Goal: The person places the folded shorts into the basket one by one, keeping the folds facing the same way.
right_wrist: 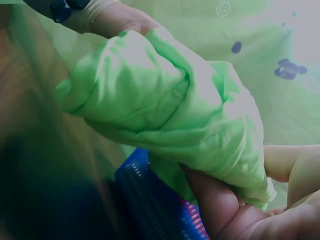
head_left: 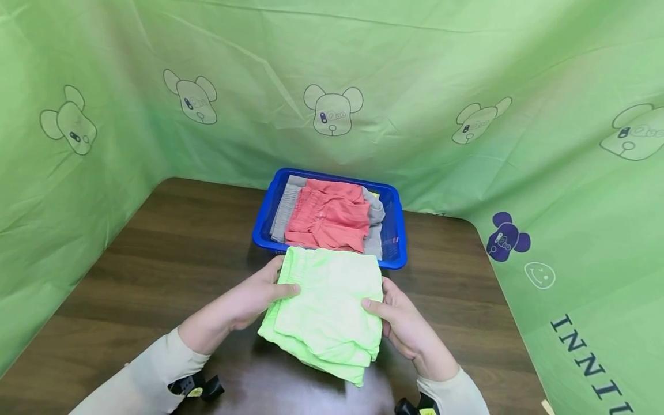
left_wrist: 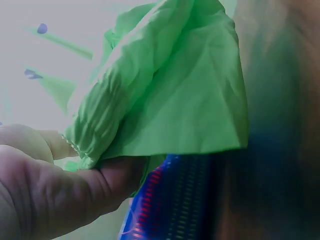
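Note:
Folded bright green shorts (head_left: 332,311), with a gathered elastic edge on the left, are held up above the table just in front of a blue basket (head_left: 396,230). My left hand (head_left: 256,294) pinches their left side, thumb on top and fingers underneath. On the opposite side my right hand (head_left: 402,317) grips them the same way. The right wrist view shows the layered folds of the green shorts (right_wrist: 165,105) bunched between thumb and fingers. Inside the basket lie folded red shorts (head_left: 332,213) on top of grey clothing (head_left: 284,210).
A brown wooden table (head_left: 171,259) carries the basket near its back edge. Green curtains (head_left: 394,52) printed with bear heads surround the table at the back and both sides. A small yellow patch (head_left: 375,195) shows at the basket's back right.

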Demonstrator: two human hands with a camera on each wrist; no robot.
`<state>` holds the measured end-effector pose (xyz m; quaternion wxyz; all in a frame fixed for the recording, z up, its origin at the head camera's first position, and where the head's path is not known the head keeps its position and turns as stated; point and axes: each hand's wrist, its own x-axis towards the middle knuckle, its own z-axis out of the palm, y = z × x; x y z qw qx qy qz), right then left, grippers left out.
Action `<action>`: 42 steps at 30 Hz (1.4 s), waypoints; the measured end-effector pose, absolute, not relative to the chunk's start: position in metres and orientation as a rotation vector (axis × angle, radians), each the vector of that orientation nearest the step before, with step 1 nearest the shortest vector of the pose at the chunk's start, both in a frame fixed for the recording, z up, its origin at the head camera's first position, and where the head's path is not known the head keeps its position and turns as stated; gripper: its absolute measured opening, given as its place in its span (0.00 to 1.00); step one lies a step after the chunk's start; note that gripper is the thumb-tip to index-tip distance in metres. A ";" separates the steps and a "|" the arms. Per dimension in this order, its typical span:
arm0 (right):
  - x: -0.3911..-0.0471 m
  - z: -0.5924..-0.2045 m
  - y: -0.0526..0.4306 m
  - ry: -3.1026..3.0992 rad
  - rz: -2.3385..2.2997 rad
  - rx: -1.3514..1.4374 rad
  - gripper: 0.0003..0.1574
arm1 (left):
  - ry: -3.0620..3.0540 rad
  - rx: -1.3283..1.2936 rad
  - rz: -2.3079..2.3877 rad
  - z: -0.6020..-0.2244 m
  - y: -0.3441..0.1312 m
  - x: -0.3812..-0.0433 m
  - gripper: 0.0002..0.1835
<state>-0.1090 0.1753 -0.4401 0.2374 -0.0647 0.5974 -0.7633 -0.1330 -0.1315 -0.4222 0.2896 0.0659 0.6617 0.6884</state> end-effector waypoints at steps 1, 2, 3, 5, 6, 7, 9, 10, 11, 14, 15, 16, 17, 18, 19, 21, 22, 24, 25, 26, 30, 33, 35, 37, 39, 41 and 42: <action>-0.110 -0.437 0.176 1.639 -2.092 -0.182 0.34 | 1.767 0.182 1.833 -0.419 -0.132 -0.134 0.38; -0.112 -0.434 0.176 1.643 -2.093 -0.189 0.35 | 1.764 0.184 1.832 -0.415 -0.132 -0.136 0.37; -0.114 -0.430 0.176 1.645 -2.096 -0.195 0.35 | 1.761 0.185 1.834 -0.412 -0.132 -0.138 0.37; -0.119 -0.424 0.176 1.659 -2.106 -0.200 0.35 | 1.751 0.186 1.842 -0.405 -0.132 -0.144 0.37; -0.122 -0.421 0.176 1.668 -2.111 -0.201 0.35 | 1.742 0.191 1.849 -0.402 -0.131 -0.147 0.36; -0.125 -0.418 0.176 1.678 -2.115 -0.199 0.34 | 1.734 0.193 1.855 -0.400 -0.131 -0.151 0.36; -0.133 -0.413 0.177 1.697 -2.121 -0.189 0.34 | 1.721 0.209 1.868 -0.394 -0.130 -0.158 0.36; -0.136 -0.410 0.177 1.710 -2.120 -0.186 0.34 | 1.715 0.213 1.871 -0.391 -0.129 -0.161 0.35; -0.140 -0.408 0.178 1.720 -2.122 -0.180 0.33 | 1.711 0.216 1.874 -0.388 -0.129 -0.165 0.35; -0.153 -0.400 0.178 1.745 -2.127 -0.174 0.33 | 1.725 0.208 1.877 -0.380 -0.128 -0.177 0.32; -0.157 -0.398 0.178 1.752 -2.131 -0.171 0.33 | 1.730 0.200 1.880 -0.377 -0.128 -0.182 0.32; -0.162 -0.395 0.178 1.759 -2.134 -0.171 0.33 | 1.739 0.199 1.879 -0.375 -0.127 -0.186 0.32; -0.166 -0.393 0.177 1.767 -2.140 -0.165 0.32 | 1.746 0.197 1.882 -0.372 -0.127 -0.190 0.31; -0.170 -0.390 0.177 1.774 -2.146 -0.165 0.32 | 1.754 0.192 1.887 -0.370 -0.126 -0.195 0.31; -0.174 -0.389 0.177 1.779 -2.149 -0.163 0.32 | 1.754 0.186 1.893 -0.368 -0.126 -0.199 0.31; -0.182 -0.385 0.176 1.788 -2.154 -0.164 0.31 | 1.766 0.183 1.897 -0.365 -0.125 -0.206 0.31; -0.186 -0.383 0.175 1.794 -2.153 -0.167 0.31 | 1.773 0.184 1.896 -0.363 -0.125 -0.209 0.31; -0.193 -0.381 0.174 1.798 -2.155 -0.165 0.31 | 1.782 0.168 1.896 -0.361 -0.124 -0.216 0.30; -0.196 -0.380 0.173 1.800 -2.154 -0.162 0.31 | 1.788 0.162 1.894 -0.360 -0.124 -0.219 0.30; -0.200 -0.378 0.173 1.798 -2.157 -0.159 0.30 | 1.796 0.157 1.891 -0.359 -0.124 -0.223 0.29; -0.214 -0.375 0.172 1.801 -2.166 -0.151 0.30 | 1.811 0.125 1.894 -0.356 -0.122 -0.238 0.26; -0.225 -0.374 0.171 1.806 -2.164 -0.135 0.29 | 1.824 0.101 1.892 -0.354 -0.121 -0.248 0.26; -0.232 -0.374 0.170 1.817 -2.156 -0.118 0.28 | 1.829 0.085 1.892 -0.354 -0.120 -0.255 0.26; -0.239 -0.375 0.169 1.824 -2.147 -0.097 0.28 | 1.844 0.068 1.890 -0.355 -0.119 -0.263 0.27; -0.246 -0.375 0.167 1.837 -2.137 -0.077 0.28 | 1.854 0.054 1.892 -0.356 -0.118 -0.271 0.30; -0.254 -0.376 0.166 1.850 -2.124 -0.051 0.30 | 1.868 0.040 1.892 -0.356 -0.118 -0.279 0.31; -0.257 -0.376 0.166 1.861 -2.115 -0.036 0.30 | 1.878 0.032 1.889 -0.357 -0.117 -0.283 0.32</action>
